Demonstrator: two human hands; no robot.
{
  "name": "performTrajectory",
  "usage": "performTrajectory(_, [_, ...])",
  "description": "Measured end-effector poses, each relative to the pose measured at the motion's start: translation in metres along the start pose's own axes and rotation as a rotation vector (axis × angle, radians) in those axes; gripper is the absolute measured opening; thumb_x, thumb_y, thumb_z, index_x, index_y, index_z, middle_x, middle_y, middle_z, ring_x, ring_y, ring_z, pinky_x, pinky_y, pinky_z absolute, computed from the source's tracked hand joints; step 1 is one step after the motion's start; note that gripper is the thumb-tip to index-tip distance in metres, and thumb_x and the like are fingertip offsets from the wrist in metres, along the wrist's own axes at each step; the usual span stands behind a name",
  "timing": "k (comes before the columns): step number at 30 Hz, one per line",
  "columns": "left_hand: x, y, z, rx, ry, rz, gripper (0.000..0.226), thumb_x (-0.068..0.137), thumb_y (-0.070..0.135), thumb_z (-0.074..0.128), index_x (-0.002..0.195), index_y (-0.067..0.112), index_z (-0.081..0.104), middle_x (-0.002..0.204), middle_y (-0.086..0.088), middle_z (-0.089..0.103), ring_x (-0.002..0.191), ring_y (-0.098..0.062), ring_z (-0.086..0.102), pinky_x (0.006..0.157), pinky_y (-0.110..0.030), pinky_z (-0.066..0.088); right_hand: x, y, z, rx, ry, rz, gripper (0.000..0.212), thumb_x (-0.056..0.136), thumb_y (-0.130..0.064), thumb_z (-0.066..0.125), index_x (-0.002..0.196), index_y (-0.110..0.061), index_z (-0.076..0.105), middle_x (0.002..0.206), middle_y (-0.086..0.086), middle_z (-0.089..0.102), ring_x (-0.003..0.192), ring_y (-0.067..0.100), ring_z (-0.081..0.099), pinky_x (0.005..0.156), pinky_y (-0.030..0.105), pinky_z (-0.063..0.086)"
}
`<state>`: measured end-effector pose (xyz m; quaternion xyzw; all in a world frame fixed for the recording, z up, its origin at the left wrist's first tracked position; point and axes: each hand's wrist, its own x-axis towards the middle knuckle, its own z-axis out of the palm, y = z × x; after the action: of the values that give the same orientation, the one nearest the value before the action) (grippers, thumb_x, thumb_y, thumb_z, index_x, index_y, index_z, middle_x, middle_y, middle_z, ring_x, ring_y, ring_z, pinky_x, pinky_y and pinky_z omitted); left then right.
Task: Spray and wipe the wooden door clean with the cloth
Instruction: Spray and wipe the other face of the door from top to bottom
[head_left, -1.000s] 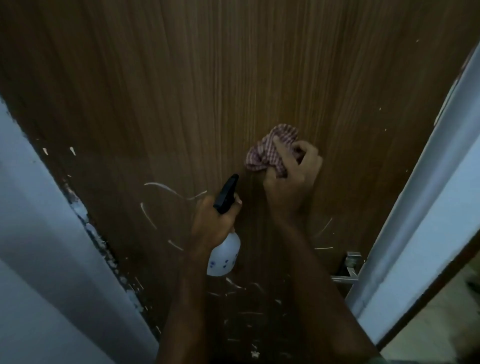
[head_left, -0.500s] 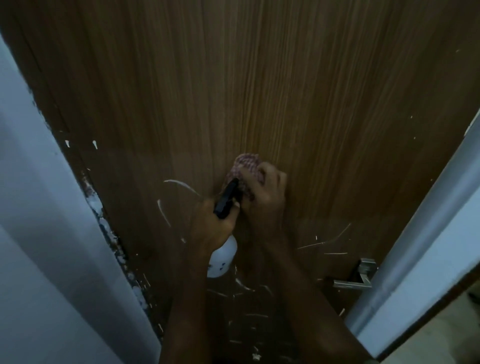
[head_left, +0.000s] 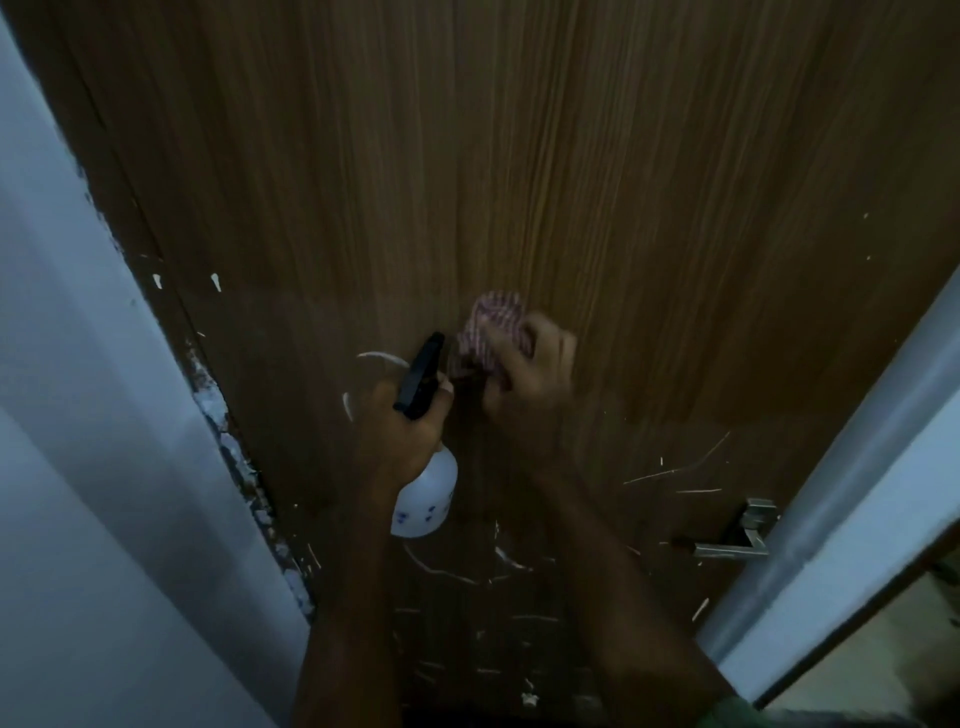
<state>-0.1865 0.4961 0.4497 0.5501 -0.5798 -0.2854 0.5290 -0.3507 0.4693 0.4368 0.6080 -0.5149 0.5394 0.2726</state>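
**Cloth held against the door**

Right hand (head_left: 530, 379) fingers curl around the bunched checked cloth (head_left: 493, 325), pressing it to the wooden door (head_left: 571, 156). Left hand (head_left: 402, 431), just beside, grips the spray bottle (head_left: 426, 499) neck.

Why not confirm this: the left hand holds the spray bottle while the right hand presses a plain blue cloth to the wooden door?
The cloth is wrong: the head view shows a red-and-white checked cloth, not plain blue. The left hand holds the spray bottle; the right hand presses it to the wooden door.
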Motion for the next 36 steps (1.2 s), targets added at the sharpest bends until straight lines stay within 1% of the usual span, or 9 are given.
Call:
performTrajectory(3, [0.002,-0.008,-0.012,-0.018,-0.024,0.039,0.033,0.089,0.054,0.071,0.087,0.023,0.059,0.087,-0.012,0.072,0.082,-0.036,0.072,0.082,-0.056,0.06,-0.042,0.002,-0.01,0.127,0.033,0.249,0.05,0.086,-0.006,0.073,0.133,-0.021,0.065,0.143,0.008,0.045,0.128,0.024,0.048,0.098,0.035,0.051])
performTrajectory(7, [0.006,-0.018,-0.034,-0.07,-0.097,0.116,0.046,0.087,0.051,0.075,0.09,0.006,0.071,0.073,-0.016,0.07,0.055,-0.029,0.067,0.063,-0.051,0.059,0.018,-0.018,-0.004,0.254,0.296,0.57,0.044,0.082,-0.004,0.07,0.124,-0.016,0.071,0.132,0.009,0.05,0.118,0.021,0.051,0.094,0.018,0.045])
performTrajectory(13, [0.009,-0.017,-0.052,-0.106,-0.097,0.132,0.05,0.083,0.056,0.069,0.09,0.006,0.07,0.072,-0.016,0.068,0.059,-0.035,0.065,0.062,-0.057,0.057,-0.002,-0.049,0.036,0.005,-0.098,0.01,0.051,0.086,-0.018,0.075,0.134,-0.026,0.061,0.138,0.014,0.047,0.12,0.029,0.048,0.088,0.026,0.044])
performTrajectory(16, [0.007,-0.02,-0.061,-0.093,-0.129,0.119,0.043,0.09,0.045,0.072,0.088,0.002,0.071,0.072,-0.019,0.069,0.058,-0.034,0.065,0.064,-0.058,0.057,-0.043,-0.036,0.022,0.108,-0.092,0.21,0.05,0.088,-0.015,0.075,0.134,-0.026,0.063,0.142,0.006,0.045,0.126,0.021,0.047,0.095,0.035,0.052])
performTrajectory(20, [0.01,-0.026,-0.068,-0.102,-0.134,0.118,0.037,0.096,0.036,0.073,0.088,0.0,0.071,0.071,-0.021,0.069,0.053,-0.032,0.064,0.062,-0.059,0.057,-0.004,-0.055,0.022,0.257,0.253,0.633,0.037,0.078,-0.014,0.081,0.113,-0.021,0.072,0.124,-0.006,0.044,0.113,0.015,0.05,0.092,0.037,0.053])
performTrajectory(22, [0.011,-0.026,-0.071,-0.096,-0.124,0.113,0.049,0.089,0.049,0.069,0.085,0.001,0.071,0.068,-0.019,0.068,0.054,-0.034,0.064,0.062,-0.058,0.056,0.02,-0.078,0.031,0.234,0.204,0.582,0.036,0.079,-0.014,0.078,0.114,-0.018,0.07,0.126,0.003,0.048,0.115,0.018,0.049,0.092,0.028,0.05])
performTrajectory(26, [0.012,-0.03,-0.082,-0.084,-0.131,0.114,0.051,0.088,0.048,0.067,0.081,-0.002,0.069,0.063,-0.015,0.068,0.054,-0.029,0.065,0.065,-0.056,0.058,-0.01,-0.1,0.047,0.039,-0.18,0.043,0.04,0.091,-0.035,0.06,0.128,-0.02,0.066,0.138,0.013,0.05,0.121,0.028,0.048,0.086,0.031,0.048])
performTrajectory(32, [0.007,-0.036,-0.099,-0.116,-0.096,0.101,0.036,0.097,0.035,0.072,0.089,-0.001,0.072,0.071,-0.021,0.069,0.052,-0.028,0.065,0.062,-0.053,0.06,-0.035,-0.089,0.046,0.187,0.087,0.666,0.04,0.079,-0.011,0.079,0.117,-0.021,0.069,0.13,-0.001,0.047,0.117,0.013,0.049,0.094,0.04,0.055])
performTrajectory(36, [0.007,-0.051,-0.097,-0.061,-0.047,0.068,0.03,0.1,0.031,0.071,0.087,0.004,0.072,0.07,-0.014,0.07,0.053,-0.025,0.066,0.061,-0.047,0.06,0.016,-0.112,0.055,0.158,0.037,0.393,0.042,0.084,-0.013,0.074,0.125,-0.017,0.069,0.132,0.009,0.051,0.117,0.02,0.051,0.091,0.023,0.047])
